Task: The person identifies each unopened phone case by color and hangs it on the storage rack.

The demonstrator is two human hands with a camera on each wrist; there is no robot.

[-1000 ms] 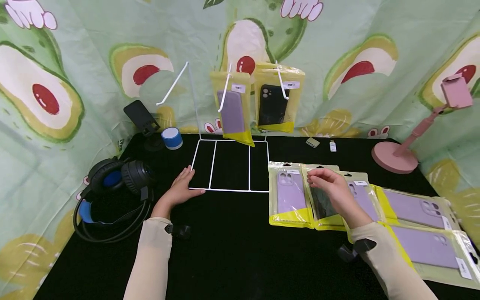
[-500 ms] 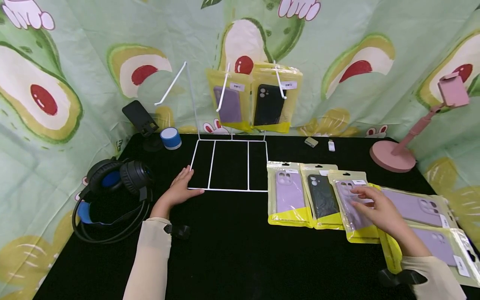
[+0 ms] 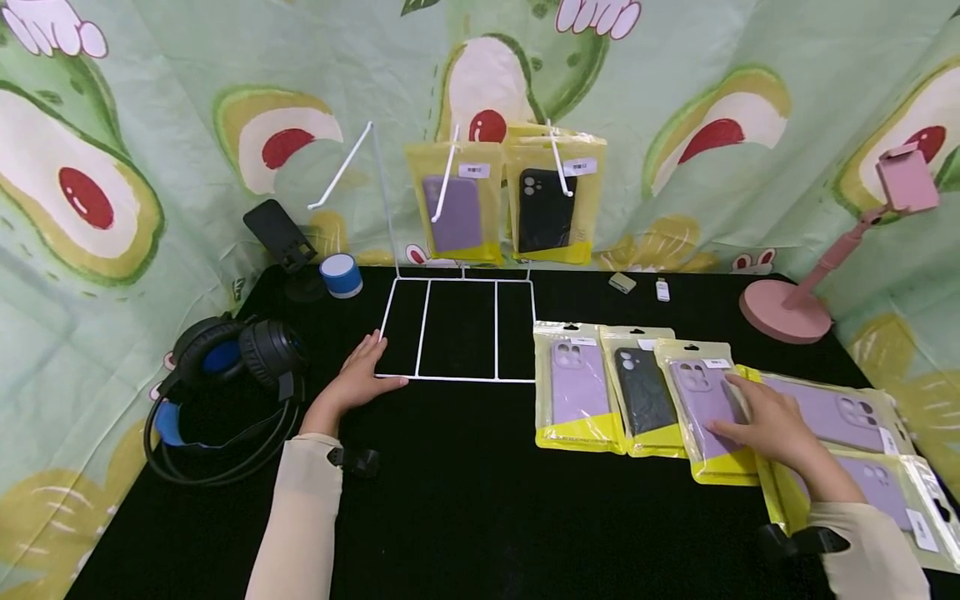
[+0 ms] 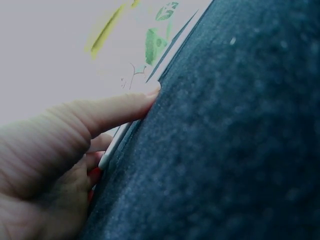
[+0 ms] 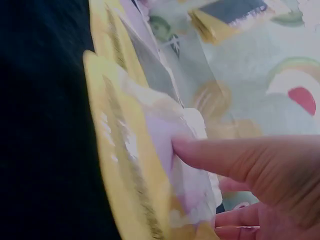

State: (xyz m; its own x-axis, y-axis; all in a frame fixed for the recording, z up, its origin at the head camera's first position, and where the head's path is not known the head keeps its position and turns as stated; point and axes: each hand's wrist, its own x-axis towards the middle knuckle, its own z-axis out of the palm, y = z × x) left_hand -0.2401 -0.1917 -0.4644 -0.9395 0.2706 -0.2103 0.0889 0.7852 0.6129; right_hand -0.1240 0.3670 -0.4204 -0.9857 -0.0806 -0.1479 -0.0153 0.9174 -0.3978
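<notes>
My left hand (image 3: pixel 358 377) rests at the front left corner of the white wire rack (image 3: pixel 457 379), fingers spread. In the left wrist view its thumb lies along the rack's base wire (image 4: pixel 175 47). My right hand (image 3: pixel 776 421) is at a clear, yellow-bottomed bag holding a purple phone case (image 3: pixel 701 396). Its thumb touches the bag's face, with the other fingers by the right side. Left of it lie a bagged black phone case (image 3: pixel 643 392) and a bagged purple phone case (image 3: pixel 576 383). A bagged purple case (image 3: pixel 457 212) and a bagged black case (image 3: pixel 546 210) hang from rack hooks.
More bagged purple cases (image 3: pixel 828 412) lie at the right. Black headphones (image 3: pixel 273 354), a blue-and-white round container (image 3: pixel 341 277) and a black phone on a stand (image 3: pixel 279 233) stand left. A pink phone stand (image 3: pixel 791 312) and two small items (image 3: pixel 622 283) are at the back right.
My right hand has moved right from over the bagged black case to the third bag, its thumb now on it. The hanging bags have swung to face forward. My left hand stays put.
</notes>
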